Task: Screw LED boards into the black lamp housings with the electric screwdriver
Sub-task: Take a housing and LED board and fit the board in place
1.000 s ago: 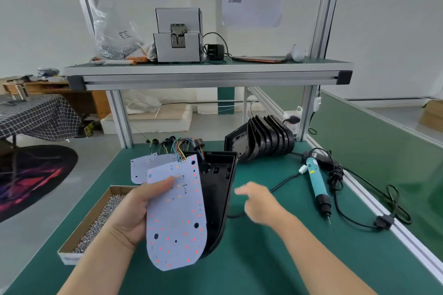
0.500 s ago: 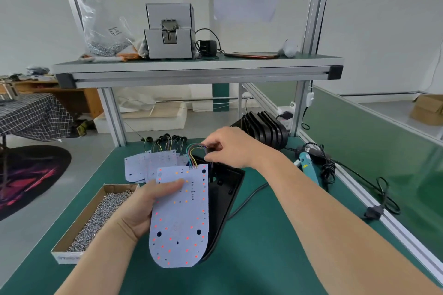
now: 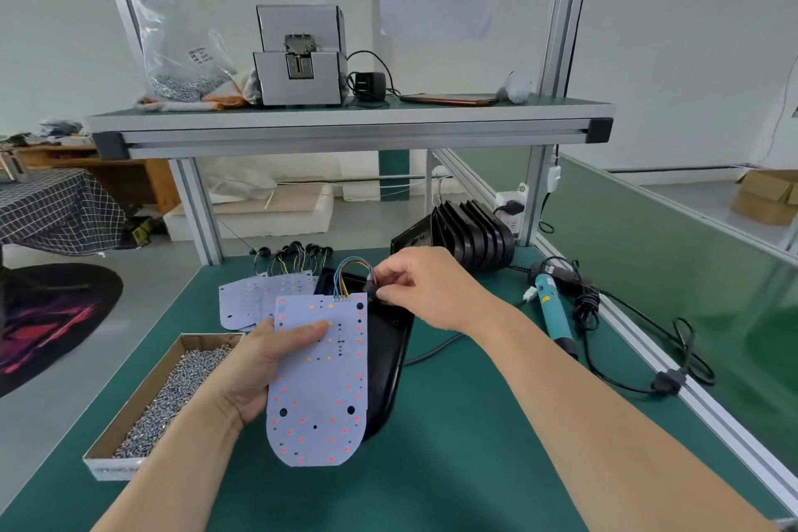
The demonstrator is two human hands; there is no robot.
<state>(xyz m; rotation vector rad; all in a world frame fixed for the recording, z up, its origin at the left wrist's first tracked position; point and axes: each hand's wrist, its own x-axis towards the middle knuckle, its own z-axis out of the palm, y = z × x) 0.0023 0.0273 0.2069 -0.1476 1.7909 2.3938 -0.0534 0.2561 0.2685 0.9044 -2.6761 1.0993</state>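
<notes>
While the left hand [image 3: 263, 363] grips the LED board [image 3: 319, 380], rounded end toward the person, long axis running away, right hand [image 3: 432, 285] fingers pinch its wires [image 3: 352, 268].

Grips the LED board [image 3: 319, 402] in the left hand [image 3: 259, 363], thumb flat across its face, other fingers hidden behind (only the thumb shows plainly). Holds the bare left forearm slanting up from 7 o'clock, palm turned inward. Stretches the bare right forearm in from 5 o'clock, long and nearly straight. Poises the right hand [image 3: 427, 289] at 2 o'clock of the left, knuckles up, fingers curled, thumb and forefinger pinching the wire plug [image 3: 370, 282].
</notes>
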